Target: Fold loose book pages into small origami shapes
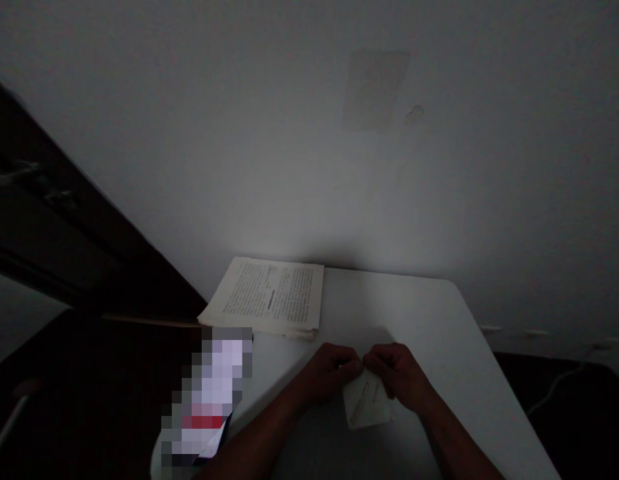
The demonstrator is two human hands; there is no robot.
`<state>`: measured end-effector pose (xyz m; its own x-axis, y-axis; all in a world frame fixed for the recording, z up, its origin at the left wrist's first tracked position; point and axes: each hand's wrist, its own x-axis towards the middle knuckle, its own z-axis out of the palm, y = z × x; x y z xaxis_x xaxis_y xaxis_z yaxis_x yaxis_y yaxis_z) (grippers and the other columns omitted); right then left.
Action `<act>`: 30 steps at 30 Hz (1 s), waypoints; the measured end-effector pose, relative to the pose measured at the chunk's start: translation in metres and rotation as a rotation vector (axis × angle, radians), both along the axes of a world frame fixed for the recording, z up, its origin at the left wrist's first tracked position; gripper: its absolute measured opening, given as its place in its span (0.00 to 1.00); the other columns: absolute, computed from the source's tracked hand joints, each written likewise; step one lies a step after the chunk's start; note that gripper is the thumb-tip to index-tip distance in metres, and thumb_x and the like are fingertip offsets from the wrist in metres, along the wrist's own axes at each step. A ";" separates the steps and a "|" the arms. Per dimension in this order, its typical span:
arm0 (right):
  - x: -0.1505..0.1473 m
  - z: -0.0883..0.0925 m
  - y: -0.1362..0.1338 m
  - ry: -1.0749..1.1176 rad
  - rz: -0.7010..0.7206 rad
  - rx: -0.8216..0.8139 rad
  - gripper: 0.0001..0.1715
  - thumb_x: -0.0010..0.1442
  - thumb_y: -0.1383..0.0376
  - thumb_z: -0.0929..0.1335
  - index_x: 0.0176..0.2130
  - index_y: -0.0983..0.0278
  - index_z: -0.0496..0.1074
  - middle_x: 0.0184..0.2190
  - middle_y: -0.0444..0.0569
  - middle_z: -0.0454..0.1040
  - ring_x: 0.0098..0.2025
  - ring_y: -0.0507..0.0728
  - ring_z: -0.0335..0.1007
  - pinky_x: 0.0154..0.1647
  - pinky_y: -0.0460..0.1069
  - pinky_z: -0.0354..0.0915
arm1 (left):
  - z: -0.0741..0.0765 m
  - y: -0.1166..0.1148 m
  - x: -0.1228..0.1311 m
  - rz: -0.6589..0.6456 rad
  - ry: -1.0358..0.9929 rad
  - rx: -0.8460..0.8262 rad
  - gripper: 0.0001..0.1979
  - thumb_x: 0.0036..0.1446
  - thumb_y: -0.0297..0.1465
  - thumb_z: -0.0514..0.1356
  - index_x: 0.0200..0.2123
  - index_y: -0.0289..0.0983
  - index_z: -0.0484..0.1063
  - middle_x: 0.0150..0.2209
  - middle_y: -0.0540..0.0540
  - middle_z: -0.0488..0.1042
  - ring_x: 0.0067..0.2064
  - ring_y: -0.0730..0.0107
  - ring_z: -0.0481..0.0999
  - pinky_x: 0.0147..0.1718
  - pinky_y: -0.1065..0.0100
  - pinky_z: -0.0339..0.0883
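Between my two hands is a small folded piece of printed paper, pale with a few lines of text and a crease running down it. My left hand pinches its upper left edge between thumb and fingers. On the other side, my right hand pinches the top and right edge, its fingertips close to those of the left. The paper is held near the front of the white table; whether it touches the tabletop I cannot tell.
A stack of printed sheets lies at the table's back left, against the wall. A lit phone, its screen blurred out, is by the left edge near my left forearm. A dark door stands at the left. The room is dim.
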<state>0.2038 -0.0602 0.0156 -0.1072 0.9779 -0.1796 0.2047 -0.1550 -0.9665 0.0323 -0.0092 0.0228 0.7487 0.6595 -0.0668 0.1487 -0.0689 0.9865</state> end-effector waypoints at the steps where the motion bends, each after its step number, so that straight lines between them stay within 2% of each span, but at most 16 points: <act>1: 0.000 -0.001 0.000 0.008 -0.001 -0.006 0.23 0.55 0.51 0.64 0.18 0.64 0.63 0.09 0.36 0.57 0.11 0.46 0.51 0.13 0.42 0.48 | 0.001 0.000 0.000 0.002 0.014 0.007 0.17 0.53 0.40 0.54 0.21 0.33 0.64 0.20 0.54 0.56 0.24 0.77 0.55 0.24 0.74 0.50; 4: 0.000 -0.002 0.002 0.066 -0.031 -0.019 0.23 0.55 0.51 0.64 0.20 0.64 0.64 0.11 0.37 0.59 0.13 0.46 0.53 0.14 0.42 0.49 | 0.003 0.000 0.000 0.027 0.044 0.069 0.16 0.54 0.38 0.53 0.24 0.32 0.69 0.21 0.53 0.61 0.26 0.76 0.59 0.26 0.74 0.53; 8: 0.000 -0.002 0.005 0.123 -0.106 -0.011 0.19 0.53 0.52 0.66 0.22 0.64 0.65 0.14 0.38 0.61 0.17 0.47 0.56 0.18 0.43 0.52 | 0.004 0.000 0.002 0.123 0.103 0.103 0.16 0.54 0.38 0.54 0.23 0.31 0.71 0.21 0.53 0.62 0.25 0.76 0.60 0.25 0.75 0.53; 12: -0.001 -0.001 0.006 0.067 -0.161 0.000 0.18 0.51 0.54 0.68 0.21 0.64 0.66 0.14 0.38 0.61 0.17 0.47 0.54 0.18 0.43 0.51 | 0.004 -0.001 0.003 0.095 0.192 0.078 0.14 0.49 0.39 0.60 0.25 0.31 0.73 0.22 0.52 0.66 0.27 0.74 0.63 0.25 0.75 0.54; 15: -0.001 -0.002 0.005 0.052 -0.162 0.022 0.18 0.52 0.54 0.68 0.22 0.65 0.67 0.15 0.39 0.62 0.18 0.47 0.56 0.19 0.43 0.53 | 0.005 -0.001 0.003 0.068 0.208 0.068 0.14 0.47 0.39 0.61 0.24 0.31 0.74 0.20 0.53 0.65 0.25 0.74 0.63 0.24 0.75 0.54; 20: 0.001 0.000 0.003 -0.001 -0.120 0.059 0.16 0.53 0.55 0.67 0.25 0.65 0.71 0.15 0.40 0.64 0.17 0.48 0.57 0.18 0.44 0.53 | 0.002 0.000 0.000 0.139 0.140 0.007 0.14 0.47 0.39 0.61 0.23 0.32 0.73 0.20 0.53 0.63 0.25 0.75 0.61 0.24 0.75 0.54; 24: -0.001 0.005 0.002 -0.115 -0.163 0.140 0.15 0.54 0.56 0.67 0.24 0.65 0.72 0.14 0.40 0.64 0.18 0.48 0.57 0.19 0.44 0.54 | 0.001 0.001 0.000 0.145 0.073 -0.039 0.15 0.47 0.39 0.61 0.23 0.31 0.73 0.20 0.53 0.63 0.24 0.75 0.61 0.23 0.75 0.54; 26: -0.001 0.006 0.002 -0.090 -0.160 0.127 0.14 0.54 0.56 0.67 0.27 0.64 0.73 0.17 0.42 0.67 0.19 0.48 0.60 0.19 0.44 0.56 | 0.002 0.001 0.000 0.176 0.070 -0.019 0.15 0.47 0.39 0.61 0.23 0.31 0.72 0.19 0.53 0.62 0.24 0.75 0.60 0.22 0.75 0.53; 30: -0.001 0.002 0.002 0.006 -0.064 0.070 0.14 0.54 0.56 0.66 0.32 0.64 0.75 0.20 0.44 0.71 0.20 0.49 0.63 0.19 0.44 0.60 | 0.001 0.002 0.000 0.231 0.089 0.032 0.17 0.49 0.41 0.59 0.22 0.32 0.71 0.19 0.53 0.60 0.22 0.77 0.58 0.20 0.75 0.50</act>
